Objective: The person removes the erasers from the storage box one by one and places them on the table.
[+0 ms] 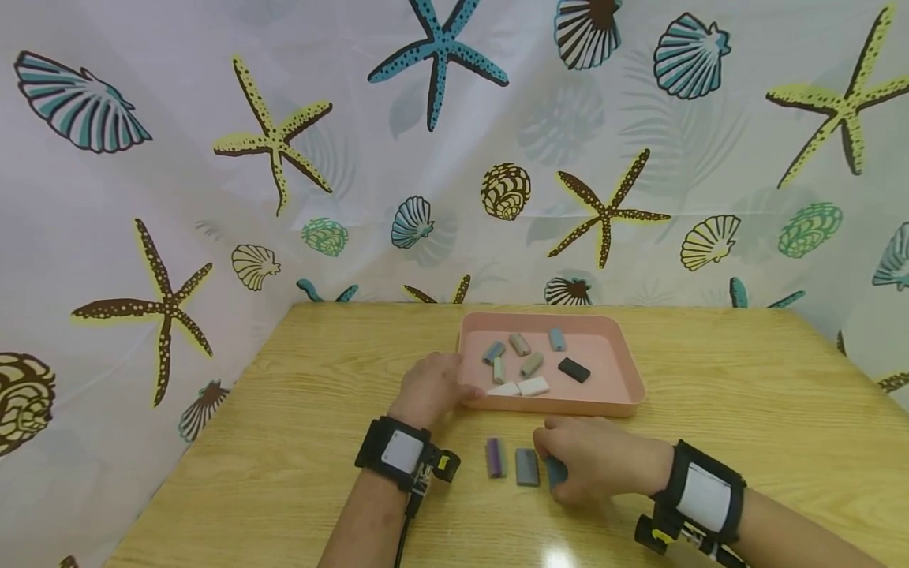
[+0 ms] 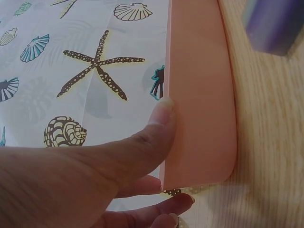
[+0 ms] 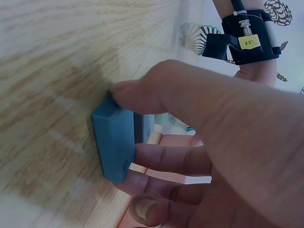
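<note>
Blue rectangular block (image 1: pixel 557 472) sits pinched in a person's right hand (image 1: pixel 585 456), in front of the near edge of a shallow, round-cornered pink tray (image 1: pixel 554 405) on a light wood-grained worktop (image 1: pixel 724 386). From the right wrist we see the thumb at one end of the block and two fingers toward the other; whether it touches the worktop we cannot tell. The left hand (image 1: pixel 432 386) grips the tray's near left corner, thumb on the near rim, as we see from the left wrist.

Just beside the held block, toward the worktop's left edge, we find a flat grey rectangular block (image 1: pixel 527 467), and beyond that a slim purple and grey-green block (image 1: pixel 495 457).

Inside the tray, which stands near the worktop's far edge, we count eight small blocks. Two white oblong blocks (image 1: pixel 534 386) lie end to end along the near edge; a black oblong block (image 1: pixel 574 369) lies nearer the right edge; a light-blue block (image 1: pixel 557 339) lies toward the far edge. Four more in muted blue, tan and pale green (image 1: pixel 531 364) cluster toward the left edge. Behind the worktop's far edge we see a white cloth (image 1: pixel 469 260) printed with starfish and shells.
</note>
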Tool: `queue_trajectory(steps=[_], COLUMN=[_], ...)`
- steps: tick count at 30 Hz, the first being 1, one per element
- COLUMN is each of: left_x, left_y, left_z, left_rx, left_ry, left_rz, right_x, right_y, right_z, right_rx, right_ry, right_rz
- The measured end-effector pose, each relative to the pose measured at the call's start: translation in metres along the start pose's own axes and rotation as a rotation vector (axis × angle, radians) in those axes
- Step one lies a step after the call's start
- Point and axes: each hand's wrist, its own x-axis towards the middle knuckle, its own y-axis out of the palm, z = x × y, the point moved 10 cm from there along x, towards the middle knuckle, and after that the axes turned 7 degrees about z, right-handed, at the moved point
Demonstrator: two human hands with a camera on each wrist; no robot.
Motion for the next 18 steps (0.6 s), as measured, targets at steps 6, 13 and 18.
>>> queue_trajectory(steps=[6, 13, 18], left_x=[0.0, 0.002, 0.001], left_y=[0.0, 0.0, -0.001], left_z=[0.001, 0.002, 0.001], left_rx=[0.006, 0.011, 0.017], left_ry=[-0.01, -0.012, -0.004], left_rz=[0.005, 0.001, -0.006], right_x=[0.001, 0.0, -0.004], right_y=[0.0, -0.005, -0.032], right_z=[0.001, -0.001, -0.002], right_rx=[-0.011, -0.027, -0.056], right_ry=[0.0, 0.001, -0.055], right_rz=[0.004, 0.008, -0.173])
